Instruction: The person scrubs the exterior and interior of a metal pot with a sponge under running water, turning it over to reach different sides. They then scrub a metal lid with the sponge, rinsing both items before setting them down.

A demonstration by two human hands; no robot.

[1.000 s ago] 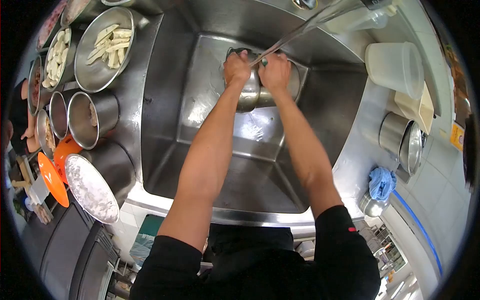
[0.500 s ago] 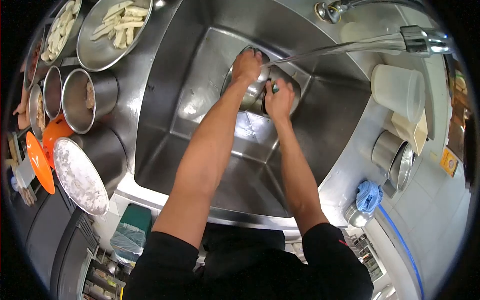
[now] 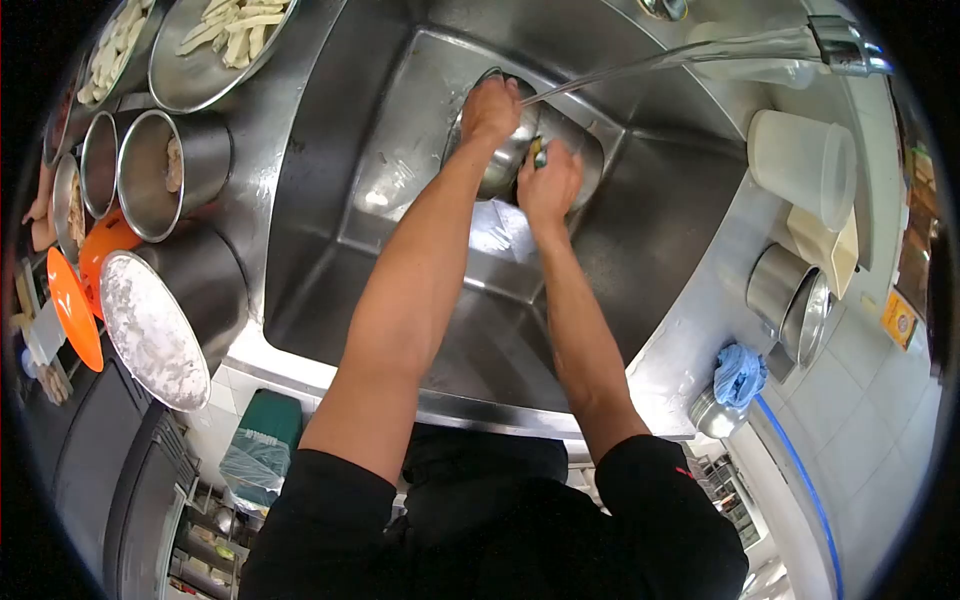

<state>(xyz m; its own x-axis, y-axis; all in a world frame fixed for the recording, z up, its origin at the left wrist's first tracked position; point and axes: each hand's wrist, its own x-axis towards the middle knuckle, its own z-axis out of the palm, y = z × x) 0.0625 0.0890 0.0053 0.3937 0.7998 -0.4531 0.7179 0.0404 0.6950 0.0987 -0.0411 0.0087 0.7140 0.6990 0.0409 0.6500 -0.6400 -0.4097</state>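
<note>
A shiny round metal pot [image 3: 505,163] lies tilted in the far part of the steel sink [image 3: 385,150]. My left hand [image 3: 490,112] is closed over its upper rim, and the fingers are partly hidden. Close beside it, my right hand [image 3: 550,182] is wrapped around a small green and yellow sponge [image 3: 540,153] at the pot's right side. Whether the sponge touches the metal is hard to make out. From the faucet [image 3: 845,45], a stream of water [image 3: 650,70] runs down to the pot near my left hand.
On the left counter stand bowls of pale cut strips [image 3: 235,35], metal pots [image 3: 175,175], an orange lid [image 3: 75,310] and a large pot with a white-coated top [image 3: 155,330]. To the right are a clear plastic tub [image 3: 800,165], metal containers [image 3: 785,300] and a blue cloth [image 3: 740,375].
My right hand has shifted slightly left with the sponge, closer to the pot. My left hand keeps its hold on the rim. The whole view has tilted a little.
</note>
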